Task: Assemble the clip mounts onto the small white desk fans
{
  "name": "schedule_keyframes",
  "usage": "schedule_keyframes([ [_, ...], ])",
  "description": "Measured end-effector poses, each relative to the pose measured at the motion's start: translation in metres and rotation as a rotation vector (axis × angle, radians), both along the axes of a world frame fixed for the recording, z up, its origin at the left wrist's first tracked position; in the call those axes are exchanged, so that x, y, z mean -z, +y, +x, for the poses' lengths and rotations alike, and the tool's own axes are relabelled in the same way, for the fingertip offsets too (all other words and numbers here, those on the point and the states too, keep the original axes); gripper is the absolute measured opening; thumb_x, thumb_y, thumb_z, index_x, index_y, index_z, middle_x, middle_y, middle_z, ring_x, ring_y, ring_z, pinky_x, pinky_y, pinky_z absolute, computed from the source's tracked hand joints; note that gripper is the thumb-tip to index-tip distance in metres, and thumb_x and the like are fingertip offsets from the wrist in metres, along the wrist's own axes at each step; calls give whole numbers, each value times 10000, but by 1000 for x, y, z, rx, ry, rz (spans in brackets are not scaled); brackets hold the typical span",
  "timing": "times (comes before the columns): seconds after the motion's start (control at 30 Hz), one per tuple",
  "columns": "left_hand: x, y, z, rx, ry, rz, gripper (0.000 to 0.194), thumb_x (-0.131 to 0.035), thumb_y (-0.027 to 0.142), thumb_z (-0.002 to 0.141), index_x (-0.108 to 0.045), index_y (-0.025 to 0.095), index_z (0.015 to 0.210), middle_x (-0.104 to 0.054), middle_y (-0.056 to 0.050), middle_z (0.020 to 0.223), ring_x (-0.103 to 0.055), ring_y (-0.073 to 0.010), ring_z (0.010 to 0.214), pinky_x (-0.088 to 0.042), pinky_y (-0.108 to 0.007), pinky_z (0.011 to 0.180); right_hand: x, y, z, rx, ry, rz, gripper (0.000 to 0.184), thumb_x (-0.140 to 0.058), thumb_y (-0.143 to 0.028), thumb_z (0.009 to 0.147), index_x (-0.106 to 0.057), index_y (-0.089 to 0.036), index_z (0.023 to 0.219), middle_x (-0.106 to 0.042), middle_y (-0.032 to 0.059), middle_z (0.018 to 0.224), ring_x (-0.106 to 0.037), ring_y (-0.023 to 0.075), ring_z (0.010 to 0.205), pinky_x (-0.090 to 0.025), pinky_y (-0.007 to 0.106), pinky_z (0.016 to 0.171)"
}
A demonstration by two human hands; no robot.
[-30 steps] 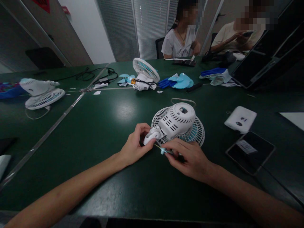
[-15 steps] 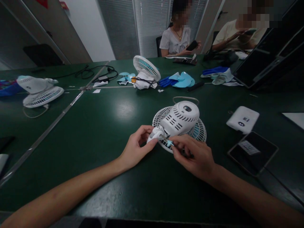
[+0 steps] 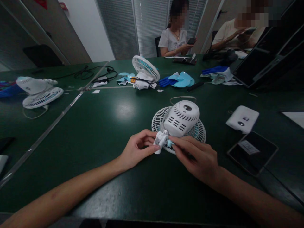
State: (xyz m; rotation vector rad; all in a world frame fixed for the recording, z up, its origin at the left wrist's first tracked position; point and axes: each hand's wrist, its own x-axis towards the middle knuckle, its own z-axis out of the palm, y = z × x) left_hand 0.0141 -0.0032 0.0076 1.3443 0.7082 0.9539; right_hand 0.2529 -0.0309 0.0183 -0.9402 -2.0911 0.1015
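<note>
A small white desk fan [image 3: 181, 118] lies face down on the dark green table [image 3: 99, 126], its motor housing up and its grille with blue blades underneath. My left hand [image 3: 137, 151] pinches the fan's white neck bracket [image 3: 161, 141] at the near side. My right hand [image 3: 197, 158] is closed on a small light-blue piece [image 3: 169, 143] pressed against that bracket.
A white box [image 3: 242, 118] and a dark phone [image 3: 252, 152] lie to the right. Other white fans [image 3: 39, 91] [image 3: 144, 72], blue blades [image 3: 181, 79], cables [image 3: 95, 74] and a laptop [image 3: 263, 63] sit farther back. Two people sit at the far side.
The fan's neck bracket has swung down and toward me, now pointing near the table. My right hand moved up slightly with the blue piece against the bracket. The view shifted a little.
</note>
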Motion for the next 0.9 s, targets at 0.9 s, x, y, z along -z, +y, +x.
schedule_keyframes([
  [0.9,3,-4,1,53,104,205,398,-823,217,843,-636,126,1183,-726,-85,988,-711,-154,826,-614,-299,793,-9,1,2,132,-311,286,239,-660,-217,979,-642,-199,742,-638,-26,667,-544,83,534,-376,271,482],
])
